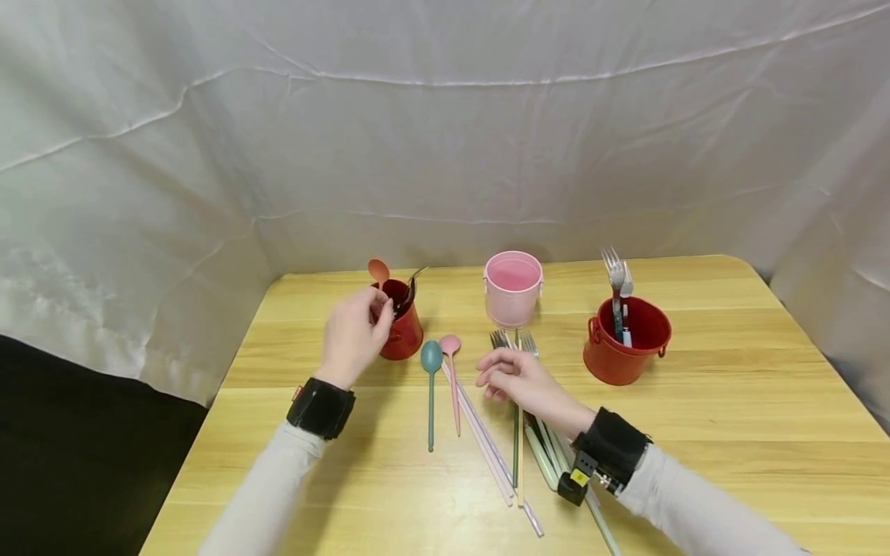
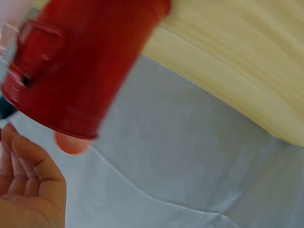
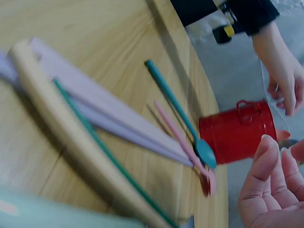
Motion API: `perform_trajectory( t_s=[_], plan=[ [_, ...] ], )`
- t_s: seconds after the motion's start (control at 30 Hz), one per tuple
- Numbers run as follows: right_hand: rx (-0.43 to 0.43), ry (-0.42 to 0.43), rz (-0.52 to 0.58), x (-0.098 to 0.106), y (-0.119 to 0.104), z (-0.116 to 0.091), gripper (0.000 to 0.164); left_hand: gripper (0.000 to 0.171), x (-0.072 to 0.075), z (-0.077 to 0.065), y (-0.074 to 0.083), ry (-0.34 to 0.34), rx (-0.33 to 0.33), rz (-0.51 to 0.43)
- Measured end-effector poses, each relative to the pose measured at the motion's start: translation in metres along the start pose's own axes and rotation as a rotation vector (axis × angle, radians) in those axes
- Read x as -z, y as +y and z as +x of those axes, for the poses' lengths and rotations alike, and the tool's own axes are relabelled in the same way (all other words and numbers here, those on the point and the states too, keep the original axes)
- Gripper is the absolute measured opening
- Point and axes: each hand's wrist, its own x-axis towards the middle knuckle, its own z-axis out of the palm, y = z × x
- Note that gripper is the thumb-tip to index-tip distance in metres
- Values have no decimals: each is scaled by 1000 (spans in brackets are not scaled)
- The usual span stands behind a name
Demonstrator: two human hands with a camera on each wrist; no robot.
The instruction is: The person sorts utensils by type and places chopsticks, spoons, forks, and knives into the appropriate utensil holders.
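My left hand hovers at the mouth of a small red bucket, fingers loosely bent, with nothing visibly held. An orange spoon and some dark-handled utensils stand in that bucket; in the left wrist view a dark teal end shows by its rim, near my fingertips. My right hand, fingers relaxed and holding nothing, is over a bunch of forks and chopsticks. Between the hands lie a teal spoon, a pink spoon and lilac chopsticks.
A pink bucket stands at the back middle. Another red bucket on the right holds a fork and another utensil. Pale green handles lie under my right wrist. Grey cloth hangs behind the wooden table.
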Motion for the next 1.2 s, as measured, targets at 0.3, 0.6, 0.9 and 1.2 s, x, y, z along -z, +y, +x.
perform_trajectory(
  t_s=[0.3,0.6,0.9,1.2],
  plan=[
    [14,39,-143,33,7,-16,23,7,-2,-25,29,-7,-146,-24],
    [52,108,-405,61,13,-38,19,5,-18,-49,42,-220,-121,26],
    [93,77,-602,72,23,-54,12,4,-31,-72,45,-319,-108,50],
    [30,-3,-676,71,31,-65,7,7,-34,-88,50,-411,-51,76]
  ],
)
